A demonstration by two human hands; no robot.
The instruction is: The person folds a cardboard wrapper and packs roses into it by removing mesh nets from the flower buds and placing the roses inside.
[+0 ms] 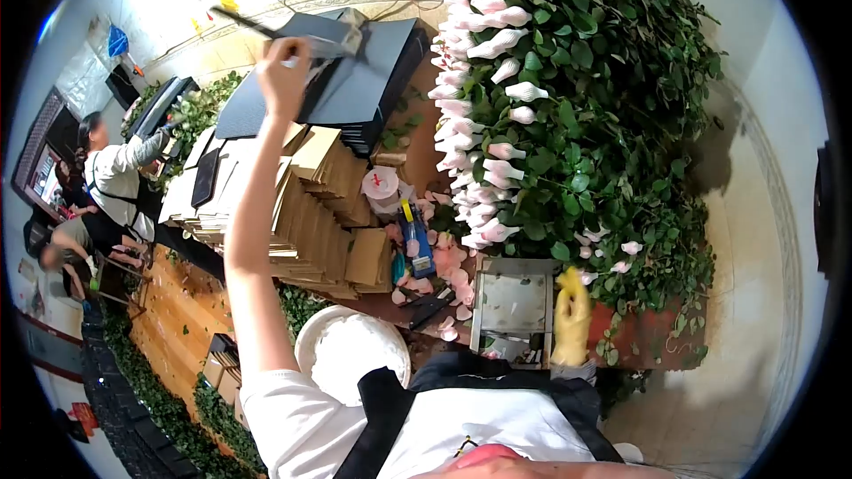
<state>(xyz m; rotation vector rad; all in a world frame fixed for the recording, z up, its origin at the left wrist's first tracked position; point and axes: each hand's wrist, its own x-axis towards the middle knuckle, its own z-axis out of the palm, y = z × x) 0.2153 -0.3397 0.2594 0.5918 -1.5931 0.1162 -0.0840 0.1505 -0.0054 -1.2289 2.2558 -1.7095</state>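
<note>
- The left hand [284,80], upper left of the frame, has its fingers curled around a dark stick-like thing [241,23]; blur hides what lies at its right end. A firm, light pinch should steady so long a piece.
- The gloved right hand [572,319], lower right of centre, has bent fingers; I cannot tell whether it has hold of anything.
- It is just beside the metal tray [477,302]; best to mind that hard rim.
- Under the raised arm are dark boards [377,58] and stacked brown card [306,244]; lifting clear of their edges should avoid knocking them.
- Roses in pale netting [500,43] line the leafy pile [621,115], upper centre to right, on the counter [652,341]; handling by stems would likely spare the heads.
</note>
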